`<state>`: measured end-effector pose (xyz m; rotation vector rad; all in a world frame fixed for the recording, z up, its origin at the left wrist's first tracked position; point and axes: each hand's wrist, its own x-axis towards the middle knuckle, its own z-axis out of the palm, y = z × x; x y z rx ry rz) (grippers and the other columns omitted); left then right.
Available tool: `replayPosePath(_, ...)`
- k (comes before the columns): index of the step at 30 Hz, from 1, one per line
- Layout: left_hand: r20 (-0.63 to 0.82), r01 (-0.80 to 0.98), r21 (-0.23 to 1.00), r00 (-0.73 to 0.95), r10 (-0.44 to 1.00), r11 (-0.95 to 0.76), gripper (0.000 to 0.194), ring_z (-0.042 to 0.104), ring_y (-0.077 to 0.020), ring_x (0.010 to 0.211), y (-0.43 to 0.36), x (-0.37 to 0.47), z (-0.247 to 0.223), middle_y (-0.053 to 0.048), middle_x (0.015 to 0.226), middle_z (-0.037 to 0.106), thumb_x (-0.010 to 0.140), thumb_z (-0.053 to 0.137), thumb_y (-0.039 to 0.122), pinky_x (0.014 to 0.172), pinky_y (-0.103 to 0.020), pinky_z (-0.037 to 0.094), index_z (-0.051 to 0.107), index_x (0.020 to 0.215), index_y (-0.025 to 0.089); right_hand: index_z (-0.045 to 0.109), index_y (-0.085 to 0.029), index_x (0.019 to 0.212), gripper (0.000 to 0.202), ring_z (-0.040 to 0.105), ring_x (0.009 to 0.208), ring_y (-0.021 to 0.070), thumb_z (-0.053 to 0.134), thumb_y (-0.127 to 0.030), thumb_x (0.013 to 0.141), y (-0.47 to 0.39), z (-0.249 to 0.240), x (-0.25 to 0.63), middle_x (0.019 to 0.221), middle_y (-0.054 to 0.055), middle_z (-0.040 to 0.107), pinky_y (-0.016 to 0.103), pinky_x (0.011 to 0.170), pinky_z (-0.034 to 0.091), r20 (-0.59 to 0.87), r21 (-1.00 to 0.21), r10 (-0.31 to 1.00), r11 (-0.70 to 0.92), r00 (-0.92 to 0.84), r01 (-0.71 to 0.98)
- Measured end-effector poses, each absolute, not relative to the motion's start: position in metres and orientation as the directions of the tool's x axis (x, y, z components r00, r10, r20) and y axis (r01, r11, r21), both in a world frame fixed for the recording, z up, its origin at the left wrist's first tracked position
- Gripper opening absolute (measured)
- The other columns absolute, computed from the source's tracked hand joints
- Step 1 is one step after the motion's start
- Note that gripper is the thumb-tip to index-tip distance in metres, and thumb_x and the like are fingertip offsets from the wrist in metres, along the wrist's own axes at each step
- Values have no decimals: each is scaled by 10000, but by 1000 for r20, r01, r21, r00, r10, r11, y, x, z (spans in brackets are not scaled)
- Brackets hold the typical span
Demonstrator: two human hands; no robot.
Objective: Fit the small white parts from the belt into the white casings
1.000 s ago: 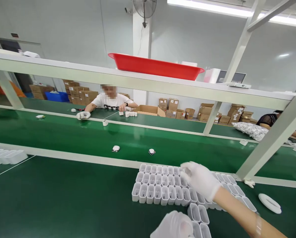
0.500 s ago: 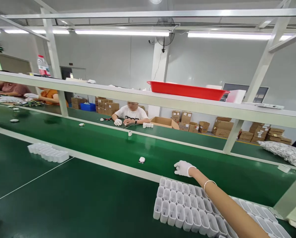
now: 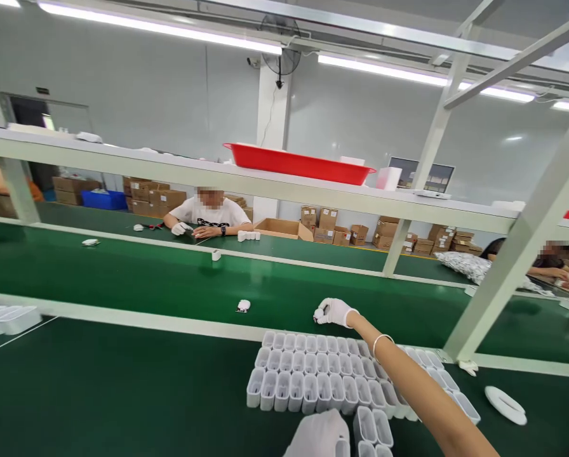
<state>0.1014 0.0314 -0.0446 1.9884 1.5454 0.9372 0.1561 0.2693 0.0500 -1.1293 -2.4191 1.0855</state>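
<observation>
Rounded white piece [image 3: 318, 314], small, dark at its base, pinched in gloved right hand [image 3: 334, 311]

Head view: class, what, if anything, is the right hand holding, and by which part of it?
The right hand holds a small white round-topped piece in its fingertips, by the edge nearest the palm; the fingers hide the exact contact.

your left hand [image 3: 320, 435] is cropped by the lower edge; your right forearm [image 3: 408, 382] partly hides the white cups [image 3: 295, 395].
</observation>
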Motion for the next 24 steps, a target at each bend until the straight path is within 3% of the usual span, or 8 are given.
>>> replayPosePath(4, 222, 655, 725, 70, 973, -212, 115, 579, -188, 659, 30, 101, -53, -9, 734, 589, 770, 696, 273, 604, -330, 491, 592, 796, 234, 640, -131, 1004, 309, 688, 813, 156, 691, -419, 905, 229, 61, 199, 930, 35, 709, 347, 776, 587, 6, -858, 720, 360, -694, 366)
replayPosePath(7, 231, 636, 743, 47, 972, -208, 139, 568, -213, 672, 26, 100, -52, -23, 719, 571, 664, 635, 209, 642, -359, 481, 539, 758, 245, 589, -165, 1018, 578, 702, 880, 184, 905, -429, 614, 177, 60, 242, 942, 39, 717, 366, 847, 573, 40, -914, 720, 306, -692, 266)
replayPosePath(8, 241, 626, 749, 48, 969, -217, 146, 562, -210, 659, 25, 100, -51, -25, 711, 568, 645, 612, 205, 642, -357, 476, 522, 754, 242, 596, -173, 1025, 588, 700, 888, 192, 907, -427, 595, 157, 60, 256, 942, 43, 719, 372, 855, 566, 41, -919, 719, 299, -694, 255)
replayPosePath(12, 302, 592, 759, 51, 952, -272, 136, 544, -192, 606, 24, 103, -46, -34, 677, 581, 644, 569, 228, 592, -324, 432, 448, 707, 240, 620, -209, 1055, 495, 668, 769, 176, 853, -340, 640, 90, 54, 287, 871, 18, 702, 342, 744, 552, -43, -892, 730, 279, -682, 355)
replayPosePath(16, 295, 575, 773, 52, 954, -270, 123, 543, -184, 621, 22, 106, -44, -36, 719, 600, 684, 578, 226, 577, -301, 408, 490, 769, 226, 615, -201, 1019, 407, 628, 656, 151, 783, -249, 651, 70, 37, 287, 782, -8, 660, 310, 663, 525, -110, -862, 708, 282, -698, 421)
replayPosePath(24, 260, 578, 785, 22, 965, -225, 126, 572, -190, 701, 19, 105, -42, -31, 786, 605, 715, 580, 190, 642, -307, 438, 520, 825, 209, 618, -210, 955, 353, 595, 702, 143, 783, -207, 644, 75, 29, 285, 802, -11, 638, 278, 651, 516, -84, -851, 704, 317, -705, 419)
